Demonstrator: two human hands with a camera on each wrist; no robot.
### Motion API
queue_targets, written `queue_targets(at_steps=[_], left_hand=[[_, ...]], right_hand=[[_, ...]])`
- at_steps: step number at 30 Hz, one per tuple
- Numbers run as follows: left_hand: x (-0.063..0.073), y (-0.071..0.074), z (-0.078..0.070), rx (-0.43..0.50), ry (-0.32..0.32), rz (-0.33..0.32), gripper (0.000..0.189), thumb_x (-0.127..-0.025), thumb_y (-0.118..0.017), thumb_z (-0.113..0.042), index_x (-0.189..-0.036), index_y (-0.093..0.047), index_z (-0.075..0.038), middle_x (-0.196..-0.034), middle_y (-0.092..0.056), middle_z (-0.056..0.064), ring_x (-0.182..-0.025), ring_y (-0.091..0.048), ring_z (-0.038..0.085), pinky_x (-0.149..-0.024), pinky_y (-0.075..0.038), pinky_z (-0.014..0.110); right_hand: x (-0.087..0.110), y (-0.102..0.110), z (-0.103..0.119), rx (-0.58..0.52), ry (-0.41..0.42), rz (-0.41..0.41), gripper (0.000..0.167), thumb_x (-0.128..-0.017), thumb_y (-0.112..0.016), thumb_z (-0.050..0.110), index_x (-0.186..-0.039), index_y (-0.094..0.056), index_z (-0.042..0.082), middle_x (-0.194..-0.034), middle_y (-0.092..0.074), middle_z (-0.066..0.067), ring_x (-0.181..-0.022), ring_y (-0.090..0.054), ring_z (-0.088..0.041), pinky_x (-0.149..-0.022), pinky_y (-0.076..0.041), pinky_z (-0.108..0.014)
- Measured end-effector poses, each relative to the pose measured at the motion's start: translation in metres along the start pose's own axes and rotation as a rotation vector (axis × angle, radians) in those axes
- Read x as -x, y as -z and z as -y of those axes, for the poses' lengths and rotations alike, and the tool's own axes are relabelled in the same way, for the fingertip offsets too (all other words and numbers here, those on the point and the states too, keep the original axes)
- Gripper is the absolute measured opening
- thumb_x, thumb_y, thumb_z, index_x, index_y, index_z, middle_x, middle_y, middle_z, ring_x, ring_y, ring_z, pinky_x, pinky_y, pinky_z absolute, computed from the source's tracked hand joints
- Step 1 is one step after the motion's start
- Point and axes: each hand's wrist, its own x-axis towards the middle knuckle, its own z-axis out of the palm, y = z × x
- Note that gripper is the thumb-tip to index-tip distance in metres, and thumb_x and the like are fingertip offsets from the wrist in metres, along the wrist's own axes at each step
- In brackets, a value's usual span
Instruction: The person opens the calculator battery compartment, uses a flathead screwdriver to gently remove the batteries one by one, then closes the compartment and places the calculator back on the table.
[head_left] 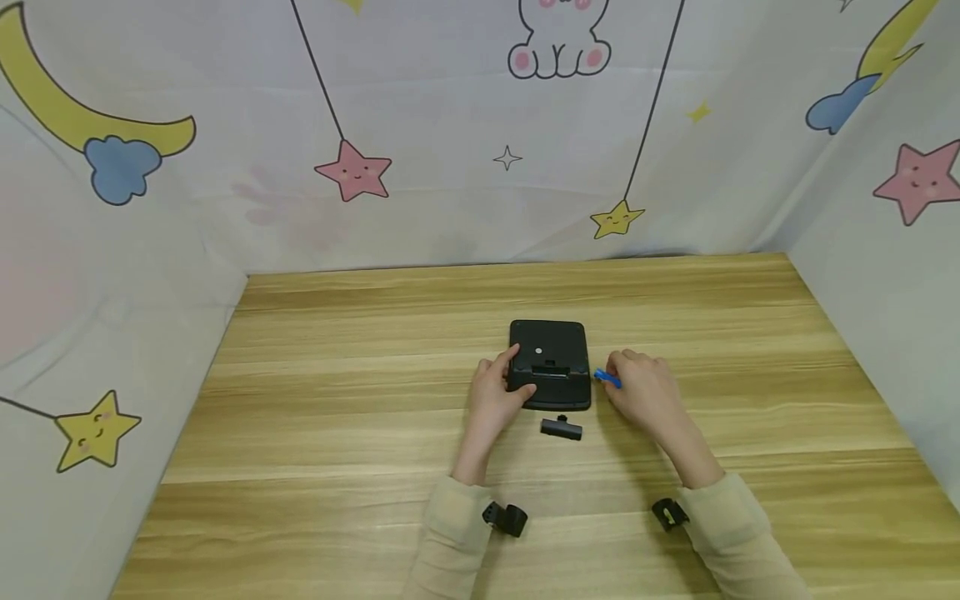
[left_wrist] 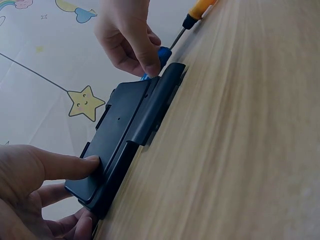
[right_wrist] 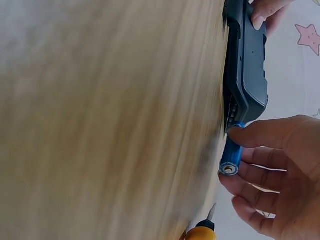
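Blue, and firmly pinched: the cylindrical battery (head_left: 607,378) is held in the fingers of the right hand (head_left: 647,392), its long axis nearly in line with the empty slot (head_left: 551,372) left of those fingertips. The black device (head_left: 551,342) is gripped by the left hand (head_left: 493,388), whose thumb is set nearer the slot; wristward, the loose cover (head_left: 561,429) is left.

The right hand (head_left: 643,390) partly hides the blue battery (head_left: 607,378); in the left wrist view, the yellow screwdriver handle (left_wrist: 201,8) is cut off at one o'clock.
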Motion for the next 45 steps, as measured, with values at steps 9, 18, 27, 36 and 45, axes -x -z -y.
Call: queue_targets(at_steps=[9,18,27,36,45], left_hand=[[-0.0019,-0.0002,0.0000,-0.005,-0.004,-0.002,0.066,-0.079,-0.077,-0.014,-0.140,-0.051,-0.016,-0.099,-0.049,0.012,-0.078,-0.041,0.018,-0.068,-0.034,0.026],[-0.0024,-0.0002,-0.0009,-0.005,0.002,0.007,0.066,-0.080,-0.077,-0.014,-0.140,-0.051,-0.017,-0.097,-0.048,0.011,-0.078,-0.040,0.018,-0.068,-0.033,0.026],[-0.0025,0.0001,-0.0004,-0.011,-0.002,0.004,0.066,-0.079,-0.077,-0.015,-0.140,-0.051,-0.017,-0.098,-0.049,0.011,-0.078,-0.042,0.018,-0.068,-0.034,0.026],[-0.0033,-0.0012,0.0004,-0.008,0.010,0.010,0.067,-0.079,-0.077,-0.014,-0.141,-0.051,-0.018,-0.099,-0.049,0.011,-0.079,-0.043,0.019,-0.069,-0.035,0.027],[-0.0021,0.0006,-0.0005,-0.007,0.012,0.012,0.067,-0.079,-0.077,-0.015,-0.140,-0.051,-0.018,-0.099,-0.049,0.012,-0.080,-0.043,0.020,-0.069,-0.035,0.027]], right_hand=[[-0.0019,0.0018,0.0007,0.024,-0.021,0.056,0.012,-0.081,-0.072,0.011,-0.077,-0.062,0.006,-0.067,-0.057,-0.002,-0.059,-0.049,-0.018,-0.059,-0.031,-0.030],[-0.0035,0.0016,0.0002,0.040,-0.012,0.063,0.013,-0.081,-0.072,0.011,-0.076,-0.061,0.007,-0.067,-0.057,-0.002,-0.059,-0.049,-0.018,-0.058,-0.031,-0.030],[-0.0031,0.0025,0.0010,0.040,-0.018,0.073,0.014,-0.082,-0.072,0.012,-0.076,-0.060,0.007,-0.068,-0.056,-0.002,-0.060,-0.048,-0.018,-0.059,-0.030,-0.030],[-0.0031,0.0022,0.0016,0.037,-0.010,0.077,0.015,-0.082,-0.073,0.015,-0.078,-0.060,0.008,-0.068,-0.056,-0.001,-0.060,-0.048,-0.018,-0.060,-0.032,-0.031],[-0.0033,0.0020,0.0015,0.037,-0.016,0.083,0.016,-0.080,-0.075,0.018,-0.083,-0.062,0.008,-0.073,-0.059,-0.003,-0.065,-0.054,-0.021,-0.062,-0.036,-0.035]])
